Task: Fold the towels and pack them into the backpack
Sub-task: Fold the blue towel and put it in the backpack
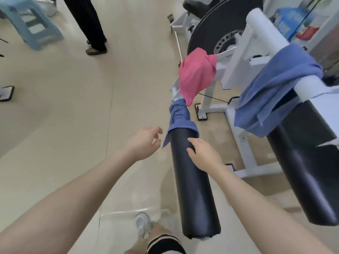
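Head view looks down two bare forearms toward a long black padded roller (194, 189) that juts from a white metal exercise frame (236, 66). Left hand (144, 142) hovers just beside the roller's far end, fingers loosely spread and holding nothing, close to a dangling corner of the small blue towel (180, 116) — a soft, crumpled cloth bunched over the roller's tip. Right hand (203, 154) rests on top of the roller just behind that towel, fingers fairly straight, gripping nothing. A pink towel (197, 74) hangs limp from the metal bar above the blue one, touching it. A larger blue towel (275, 88) drapes over a white foam bar (266, 28) to the right, above a second black roller (308, 176). Bare, smooth beige floor (64, 107) lies open to the left, with a pale blue plastic stool (31, 28) and another person's dark-trousered legs (88, 21) well apart at the far edge.
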### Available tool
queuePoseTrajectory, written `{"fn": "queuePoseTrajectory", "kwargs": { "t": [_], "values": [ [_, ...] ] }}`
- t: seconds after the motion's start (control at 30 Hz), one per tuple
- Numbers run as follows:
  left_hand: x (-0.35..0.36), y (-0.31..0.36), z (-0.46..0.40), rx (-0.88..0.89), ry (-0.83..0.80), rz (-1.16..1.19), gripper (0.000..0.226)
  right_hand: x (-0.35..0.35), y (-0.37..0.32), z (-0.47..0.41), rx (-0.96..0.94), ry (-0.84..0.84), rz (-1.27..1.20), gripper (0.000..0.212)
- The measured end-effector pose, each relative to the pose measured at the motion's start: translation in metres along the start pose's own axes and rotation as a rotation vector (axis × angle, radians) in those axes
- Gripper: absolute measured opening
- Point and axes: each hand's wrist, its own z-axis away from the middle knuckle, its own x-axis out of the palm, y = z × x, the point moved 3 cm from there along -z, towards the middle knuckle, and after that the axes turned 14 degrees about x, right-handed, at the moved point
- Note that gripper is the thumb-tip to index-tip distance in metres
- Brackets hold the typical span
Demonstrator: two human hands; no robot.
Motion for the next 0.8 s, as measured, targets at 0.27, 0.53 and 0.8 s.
{"fn": "queuePoseTrajectory", "kwargs": {
  "t": [0.27, 0.53, 0.8],
  "values": [
    [0.009, -0.085, -0.108, 0.064, -0.128, -0.039, 0.036, 0.030, -0.028, -0.130, 0.100, -0.011, 0.153, 0.035],
    [0.016, -0.138, -0.185, 0.067, -0.266, 0.025, 0.032, 0.049, -0.028, -0.212, -0.010, 0.052, 0.583, 0.036],
    [0.000, -0.147, -0.233, 0.129, -0.328, 0.048, 0.031, 0.040, -0.029, -0.240, 0.009, -0.030, 0.415, 0.018]
  ]
}}
